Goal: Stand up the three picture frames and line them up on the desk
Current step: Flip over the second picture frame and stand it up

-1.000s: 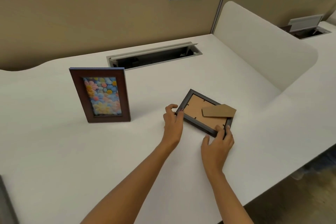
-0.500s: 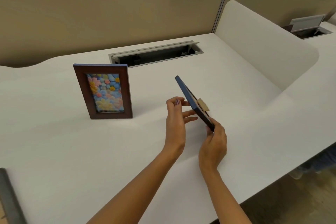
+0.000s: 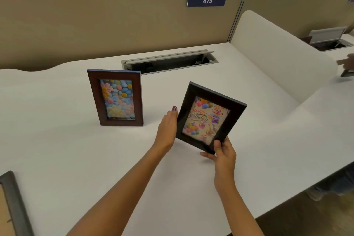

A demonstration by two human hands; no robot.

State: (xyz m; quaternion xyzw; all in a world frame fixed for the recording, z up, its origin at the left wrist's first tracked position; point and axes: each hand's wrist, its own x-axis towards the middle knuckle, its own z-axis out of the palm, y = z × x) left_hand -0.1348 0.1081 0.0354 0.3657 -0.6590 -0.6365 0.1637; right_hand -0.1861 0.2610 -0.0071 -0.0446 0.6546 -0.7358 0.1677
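Fingers of my left hand (image 3: 167, 130) are curled round the left edge of the black birthday frame (image 3: 208, 119), thumb (image 3: 174, 110) up near the front rim, the rest hidden behind, so can't tell how they sit on the back. Right hand (image 3: 223, 152) pinches the bottom right corner, thumb (image 3: 217, 144) on the front moulding & fingers (image 3: 207, 156) underneath. Frame is in the air just over the desk (image 3: 191, 188), picture side towards me, tilted clockwise, lower corner close to the surface but I can't tell if it touches.

Handling, as I judge it: light, stiff, rigid moulding, prob. glass or clear plastic over the print, so no squeezing on the pane, grip on the rim only. Smooth finish could slip if I hold w/ one corner pinch alone; two-point hold on opposite edges feels safest. The stand at the back isn't visible from here; it needs swinging out before I let go, else it'll fall flat & the front may crack.

Brown flower frame (image 3: 116, 97) already stands upright to the left, near but apart. A third, grey frame (image 3: 14, 205) lies flat at the bottom left edge, back up, not yet done. So approx. one of three finished; this one goes beside the brown one, same line, faces matching.
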